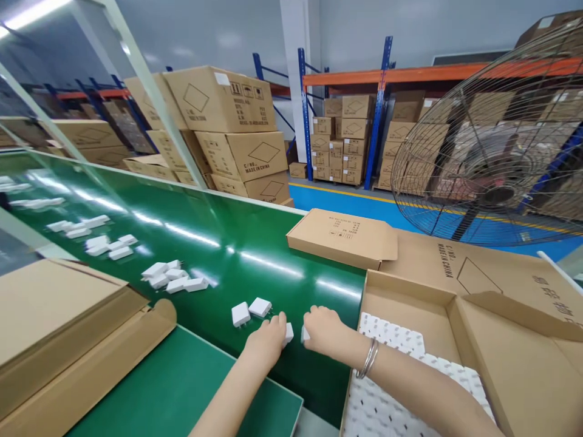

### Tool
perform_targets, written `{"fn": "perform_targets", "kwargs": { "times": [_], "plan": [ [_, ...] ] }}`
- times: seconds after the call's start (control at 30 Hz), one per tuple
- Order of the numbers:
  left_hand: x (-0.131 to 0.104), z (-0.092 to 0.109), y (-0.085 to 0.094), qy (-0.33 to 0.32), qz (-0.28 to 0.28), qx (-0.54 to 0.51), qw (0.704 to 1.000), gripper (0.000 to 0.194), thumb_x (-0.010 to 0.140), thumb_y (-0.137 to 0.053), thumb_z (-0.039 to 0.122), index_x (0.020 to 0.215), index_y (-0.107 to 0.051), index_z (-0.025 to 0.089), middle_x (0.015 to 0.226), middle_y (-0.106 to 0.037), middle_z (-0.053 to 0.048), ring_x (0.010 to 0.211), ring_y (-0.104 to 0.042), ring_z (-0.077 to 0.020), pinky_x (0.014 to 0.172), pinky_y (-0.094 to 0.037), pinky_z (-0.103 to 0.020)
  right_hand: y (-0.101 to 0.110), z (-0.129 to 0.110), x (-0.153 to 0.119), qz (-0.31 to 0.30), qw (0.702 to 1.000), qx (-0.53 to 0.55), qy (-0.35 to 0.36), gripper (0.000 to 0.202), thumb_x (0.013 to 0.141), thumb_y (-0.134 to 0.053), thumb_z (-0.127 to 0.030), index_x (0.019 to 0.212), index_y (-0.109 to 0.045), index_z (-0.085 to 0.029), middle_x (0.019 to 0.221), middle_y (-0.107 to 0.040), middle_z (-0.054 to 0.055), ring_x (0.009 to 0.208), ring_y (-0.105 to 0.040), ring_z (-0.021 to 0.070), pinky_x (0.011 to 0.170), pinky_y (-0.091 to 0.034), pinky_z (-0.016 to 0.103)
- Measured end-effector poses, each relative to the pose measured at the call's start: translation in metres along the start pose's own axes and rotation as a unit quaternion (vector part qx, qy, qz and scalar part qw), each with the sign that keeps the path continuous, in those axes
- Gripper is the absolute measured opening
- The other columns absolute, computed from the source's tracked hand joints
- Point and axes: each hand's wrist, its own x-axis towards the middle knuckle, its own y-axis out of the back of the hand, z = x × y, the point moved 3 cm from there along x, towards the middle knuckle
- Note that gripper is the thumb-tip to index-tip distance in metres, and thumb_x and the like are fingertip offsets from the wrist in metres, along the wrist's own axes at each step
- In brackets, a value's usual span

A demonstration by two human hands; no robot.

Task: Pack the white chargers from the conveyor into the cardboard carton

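The left hand (268, 337) has its fingers (282, 320) bent around a white adapter (288, 334) — the block juts out at their right side, partly covered. Facing it, the right hand (323, 328) curls its fingers onto a second adapter (305, 334), only a sliver showing. Both are over the green conveyor belt (291, 388) — two loose adapters (260, 307) lie just beside the left hand.

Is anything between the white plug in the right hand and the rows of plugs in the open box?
Yes, the side wall of the open box. The right hand has the white plug outside it; the rows of plugs are inside. No other thing shows between them.
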Motion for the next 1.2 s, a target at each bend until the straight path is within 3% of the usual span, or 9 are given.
{"fn": "perform_targets", "kwargs": {
  "times": [0.1, 0.2, 0.3, 0.43, 0.6, 0.73, 0.83, 1.0, 1.2],
  "plan": [
    [-0.003, 0.019, 0.016, 0.022, -0.014, 0.013, 1.000, 0.041, 0.072, -0.036, -0.002, 0.110, -0.052, 0.004, 0.107, -0.056, -0.021, 0.104, -0.052, -0.0314, 0.078, -0.046, -0.039, -0.011, -0.004, 0.001, -0.030, 0.999, 0.026, 0.030, 0.035, 0.066, -0.069, -0.031, 0.093, -0.063, -0.011, 0.094, -0.061, 0.012, 0.085, -0.059, 0.0264, 0.068, -0.047, 0.032],
    [-0.001, 0.030, 0.016, 0.004, -0.030, -0.011, 0.999, 0.036, 0.071, -0.044, 0.001, 0.105, -0.056, 0.007, 0.107, -0.057, -0.018, 0.106, -0.051, -0.0293, 0.082, -0.045, -0.038, -0.016, 0.000, 0.004, -0.062, 0.995, 0.055, 0.054, 0.041, 0.063, -0.071, -0.033, 0.097, -0.061, -0.012, 0.094, -0.063, 0.009, 0.084, -0.060, 0.0229, 0.068, -0.045, 0.027],
    [-0.005, 0.020, 0.011, -0.018, -0.038, -0.041, 0.998, 0.049, 0.065, -0.060, 0.013, 0.114, -0.052, 0.011, 0.113, -0.055, -0.014, 0.111, -0.047, -0.0274, 0.089, -0.042, -0.035, -0.008, 0.017, 0.011, -0.103, 0.989, 0.079, 0.076, 0.047, 0.059, -0.073, -0.029, 0.102, -0.059, -0.014, 0.091, -0.064, 0.005, 0.078, -0.060, 0.0188, 0.061, -0.044, 0.022],
    [-0.025, -0.007, 0.008, -0.032, -0.016, -0.167, 0.985, 0.084, 0.058, -0.070, 0.031, 0.132, -0.035, 0.015, 0.125, -0.047, -0.012, 0.118, -0.040, -0.0270, 0.095, -0.039, -0.034, 0.011, 0.030, 0.046, -0.058, 0.994, 0.083, 0.050, 0.034, 0.077, -0.050, -0.021, 0.111, -0.054, -0.014, 0.099, -0.061, 0.008, 0.086, -0.058, 0.0176, 0.068, -0.043, 0.023],
    [-0.044, -0.017, 0.002, 0.019, 0.031, -0.223, 0.974, 0.061, 0.067, -0.058, 0.026, 0.126, -0.043, 0.017, 0.120, -0.051, -0.011, 0.112, -0.046, -0.0274, 0.090, -0.042, -0.034, -0.003, -0.018, 0.093, 0.027, 0.997, 0.059, 0.037, 0.045, 0.074, -0.059, -0.041, 0.107, -0.051, -0.010, 0.109, -0.053, 0.014, 0.100, -0.051, 0.0271, 0.076, -0.043, 0.032],
    [-0.046, -0.002, -0.010, 0.013, 0.086, -0.260, 0.962, 0.049, 0.074, -0.051, 0.029, 0.121, -0.046, 0.018, 0.112, -0.056, -0.009, 0.104, -0.052, -0.0248, 0.085, -0.044, -0.033, -0.011, -0.039, 0.105, 0.055, 0.997, 0.029, 0.047, 0.032, 0.077, -0.057, -0.024, 0.105, -0.049, -0.011, 0.105, -0.054, 0.012, 0.098, -0.052, 0.0242, 0.075, -0.042, 0.030],
    [-0.046, 0.009, -0.020, -0.010, 0.157, -0.256, 0.954, 0.047, 0.078, -0.046, 0.038, 0.121, -0.048, 0.017, 0.114, -0.056, -0.009, 0.104, -0.051, -0.0247, 0.092, -0.038, -0.038, 0.003, -0.014, 0.094, 0.036, 0.998, -0.003, 0.057, 0.030, 0.072, -0.058, -0.015, 0.101, -0.050, -0.013, 0.097, -0.056, 0.011, 0.089, -0.055, 0.0224, 0.073, -0.041, 0.029],
    [-0.047, 0.013, -0.032, -0.006, 0.244, -0.216, 0.945, 0.048, 0.079, -0.038, 0.025, 0.125, -0.043, 0.012, 0.110, -0.058, -0.010, 0.103, -0.052, -0.0212, 0.103, -0.027, -0.039, 0.009, 0.040, 0.035, -0.049, 0.995, -0.068, 0.048, 0.035, 0.060, -0.060, -0.002, 0.094, -0.056, -0.008, 0.095, -0.053, 0.016, 0.088, -0.054, 0.0279, 0.072, -0.039, 0.032],
    [-0.047, 0.014, -0.036, -0.036, 0.232, -0.189, 0.954, 0.035, 0.080, -0.034, 0.017, 0.112, -0.050, 0.014, 0.081, -0.064, -0.006, 0.083, -0.059, -0.0170, 0.099, -0.031, -0.038, -0.025, 0.037, -0.012, -0.129, 0.991, -0.043, 0.008, 0.042, 0.059, -0.068, -0.014, 0.099, -0.057, -0.009, 0.100, -0.053, 0.013, 0.084, -0.056, 0.0245, 0.069, -0.041, 0.030]
  ]
}}
